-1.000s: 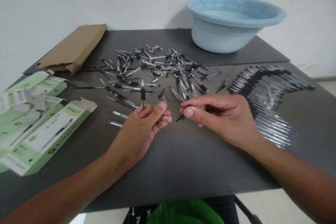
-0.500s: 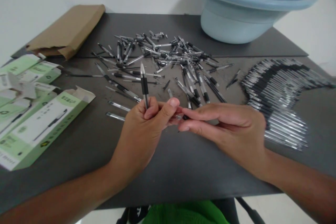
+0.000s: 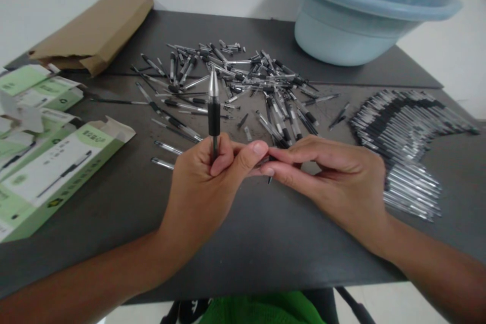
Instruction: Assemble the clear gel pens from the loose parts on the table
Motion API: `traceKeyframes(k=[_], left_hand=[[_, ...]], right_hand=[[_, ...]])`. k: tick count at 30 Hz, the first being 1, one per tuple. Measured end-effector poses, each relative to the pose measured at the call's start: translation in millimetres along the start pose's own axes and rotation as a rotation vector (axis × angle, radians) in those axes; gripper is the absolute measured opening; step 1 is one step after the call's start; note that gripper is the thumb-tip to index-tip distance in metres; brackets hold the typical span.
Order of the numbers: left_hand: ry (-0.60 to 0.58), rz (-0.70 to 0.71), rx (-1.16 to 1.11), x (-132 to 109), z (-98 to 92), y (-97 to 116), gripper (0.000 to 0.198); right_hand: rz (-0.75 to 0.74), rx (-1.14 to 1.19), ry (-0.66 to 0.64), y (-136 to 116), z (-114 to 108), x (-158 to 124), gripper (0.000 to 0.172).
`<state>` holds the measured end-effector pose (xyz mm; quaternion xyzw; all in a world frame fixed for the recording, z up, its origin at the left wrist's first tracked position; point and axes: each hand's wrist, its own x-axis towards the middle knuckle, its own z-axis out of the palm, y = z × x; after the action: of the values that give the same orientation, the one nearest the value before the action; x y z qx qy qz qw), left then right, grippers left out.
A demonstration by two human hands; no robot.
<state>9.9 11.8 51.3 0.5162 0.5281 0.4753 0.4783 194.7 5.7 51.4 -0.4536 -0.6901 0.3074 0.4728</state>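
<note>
My left hand is wrapped around a gel pen with a black grip, its silver tip pointing up. The left thumb also presses on a small part that is mostly hidden. My right hand is closed in a pinch at the left thumb tip. A dark bit, perhaps of a pen cap, shows between its fingertips, but the fingers cover most of it. Beyond both hands lies a loose heap of pens and pen parts. A small clear piece rests on the table just past the thumbs.
To the right, many pens lie side by side in a curved row. Green and white pen boxes stand at the left. Behind them is a brown paper bag. A light blue basin sits at the back right of the dark table.
The pen in my left hand has come more upright and a little higher. My fingertips have closed further over the small part between them. The view has shifted slightly.
</note>
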Motion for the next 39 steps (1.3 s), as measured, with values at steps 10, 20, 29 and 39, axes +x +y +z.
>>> traceKeyframes(k=[10, 20, 29, 39], left_hand=[[-0.164, -0.158, -0.276, 2.6, -4.8, 4.9, 0.052], [-0.384, -0.054, -0.009, 14.2, -22.6, 10.1, 0.055], [-0.19, 0.173, 0.282, 4.0, -18.9, 13.3, 0.057], [-0.112, 0.19, 0.267, -1.5, -15.8, 11.6, 0.062]], right_hand=[[-0.133, -0.249, -0.009, 7.9, -11.6, 7.5, 0.018], [-0.226, -0.163, -0.018, 7.5, -21.0, 9.9, 0.017], [0.02, 0.289, 0.017, 5.0, -11.7, 6.3, 0.025], [0.084, 0.306, 0.019, 2.1, -12.1, 9.4, 0.027]])
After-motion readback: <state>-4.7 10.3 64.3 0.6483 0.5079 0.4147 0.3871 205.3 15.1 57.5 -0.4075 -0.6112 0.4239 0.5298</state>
